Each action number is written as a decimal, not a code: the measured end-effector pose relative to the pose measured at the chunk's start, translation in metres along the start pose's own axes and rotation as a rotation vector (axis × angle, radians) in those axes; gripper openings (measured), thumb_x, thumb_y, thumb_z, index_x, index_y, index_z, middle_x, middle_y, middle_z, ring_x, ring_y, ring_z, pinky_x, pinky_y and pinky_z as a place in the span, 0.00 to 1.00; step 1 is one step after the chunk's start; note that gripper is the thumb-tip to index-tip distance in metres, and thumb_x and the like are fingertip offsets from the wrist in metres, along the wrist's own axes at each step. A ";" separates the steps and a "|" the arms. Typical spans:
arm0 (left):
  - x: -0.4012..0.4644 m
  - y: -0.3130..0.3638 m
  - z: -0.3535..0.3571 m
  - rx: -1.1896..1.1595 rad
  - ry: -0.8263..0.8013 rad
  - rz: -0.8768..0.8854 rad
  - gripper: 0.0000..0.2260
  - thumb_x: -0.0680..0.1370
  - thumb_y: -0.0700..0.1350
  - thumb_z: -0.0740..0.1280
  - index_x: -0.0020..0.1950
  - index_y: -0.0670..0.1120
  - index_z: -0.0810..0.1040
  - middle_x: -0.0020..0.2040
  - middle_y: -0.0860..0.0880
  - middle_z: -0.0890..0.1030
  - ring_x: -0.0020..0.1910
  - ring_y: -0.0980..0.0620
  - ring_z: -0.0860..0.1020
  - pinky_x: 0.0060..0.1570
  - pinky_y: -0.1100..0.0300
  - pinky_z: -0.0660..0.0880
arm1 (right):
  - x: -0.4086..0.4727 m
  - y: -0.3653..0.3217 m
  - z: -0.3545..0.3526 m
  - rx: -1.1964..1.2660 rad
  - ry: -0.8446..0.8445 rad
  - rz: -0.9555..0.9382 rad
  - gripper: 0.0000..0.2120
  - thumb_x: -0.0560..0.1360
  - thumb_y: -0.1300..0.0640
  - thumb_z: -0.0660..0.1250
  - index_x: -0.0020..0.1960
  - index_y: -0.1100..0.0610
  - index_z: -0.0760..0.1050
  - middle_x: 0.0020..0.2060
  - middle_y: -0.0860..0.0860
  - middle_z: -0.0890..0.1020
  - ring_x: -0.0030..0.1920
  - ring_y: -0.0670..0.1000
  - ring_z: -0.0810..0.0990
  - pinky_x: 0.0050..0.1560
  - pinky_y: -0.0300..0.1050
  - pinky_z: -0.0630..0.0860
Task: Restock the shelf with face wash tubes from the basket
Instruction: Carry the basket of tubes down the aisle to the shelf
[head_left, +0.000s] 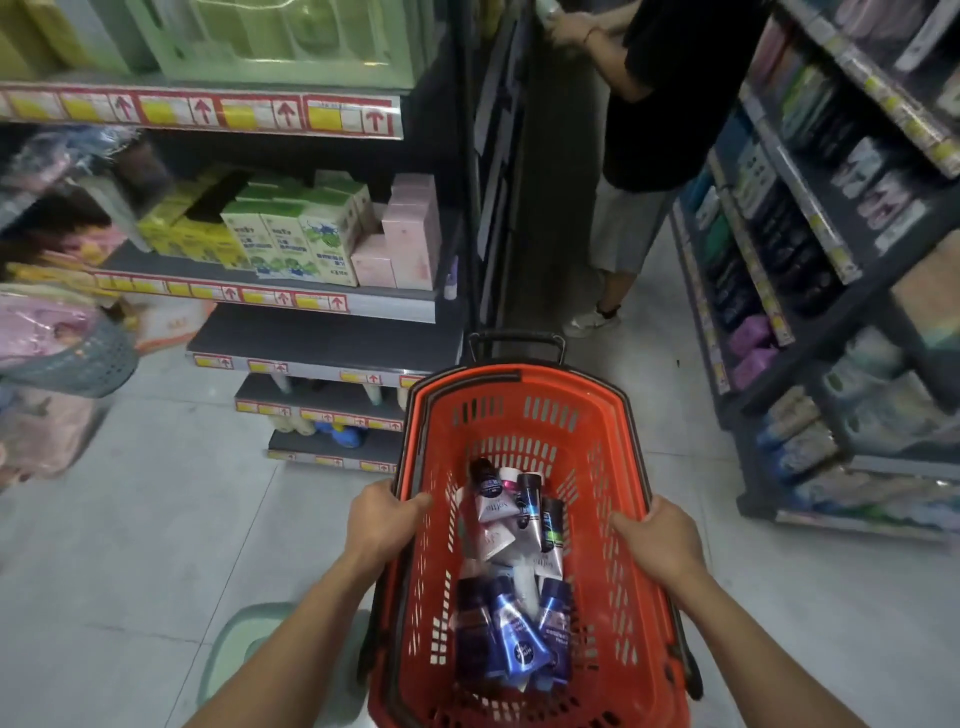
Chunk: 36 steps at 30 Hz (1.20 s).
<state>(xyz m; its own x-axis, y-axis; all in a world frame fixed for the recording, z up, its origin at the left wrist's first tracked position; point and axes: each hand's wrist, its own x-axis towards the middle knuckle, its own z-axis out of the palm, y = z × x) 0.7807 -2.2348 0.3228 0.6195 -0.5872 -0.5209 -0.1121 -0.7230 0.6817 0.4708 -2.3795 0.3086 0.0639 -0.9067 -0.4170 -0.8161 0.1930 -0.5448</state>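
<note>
We grip the red basket (524, 415) rims, left hand (382, 517) and right hand (660, 540) fingers curled; face wash tubes (511, 566) lie inside, above pale floor tiles (156, 519), shelves (322, 338) flanking it.

Single view: we see from a head-worn wide-angle camera, facing forward and steeply down a shop aisle. Our basket (524, 415) sits close below the lens; shelving (322, 306) bends away at the left and right edges, the floor (156, 519) beneath.
</note>
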 end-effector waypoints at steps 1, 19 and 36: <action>0.003 0.006 0.004 -0.009 0.021 -0.009 0.12 0.76 0.53 0.74 0.53 0.47 0.81 0.40 0.49 0.88 0.35 0.51 0.87 0.45 0.49 0.86 | 0.015 -0.005 -0.007 -0.013 -0.006 -0.018 0.15 0.71 0.42 0.73 0.45 0.54 0.77 0.39 0.51 0.84 0.39 0.53 0.82 0.45 0.50 0.81; -0.023 0.030 0.022 -0.158 0.367 -0.262 0.13 0.76 0.52 0.74 0.54 0.44 0.81 0.40 0.50 0.87 0.34 0.54 0.86 0.41 0.55 0.84 | 0.116 -0.084 -0.025 -0.140 -0.248 -0.329 0.14 0.71 0.43 0.73 0.43 0.53 0.77 0.34 0.48 0.83 0.36 0.51 0.82 0.41 0.49 0.80; -0.058 -0.070 -0.062 -0.447 0.516 -0.344 0.11 0.77 0.53 0.74 0.50 0.48 0.78 0.34 0.53 0.86 0.31 0.56 0.86 0.31 0.63 0.79 | 0.050 -0.205 0.076 -0.389 -0.337 -0.548 0.13 0.72 0.45 0.73 0.46 0.54 0.77 0.36 0.50 0.81 0.36 0.53 0.78 0.39 0.45 0.73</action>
<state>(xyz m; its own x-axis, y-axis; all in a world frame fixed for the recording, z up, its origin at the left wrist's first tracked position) 0.8005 -2.1275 0.3375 0.8594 -0.0312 -0.5104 0.4103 -0.5538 0.7246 0.6843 -2.4360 0.3442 0.6412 -0.6585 -0.3940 -0.7565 -0.4564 -0.4684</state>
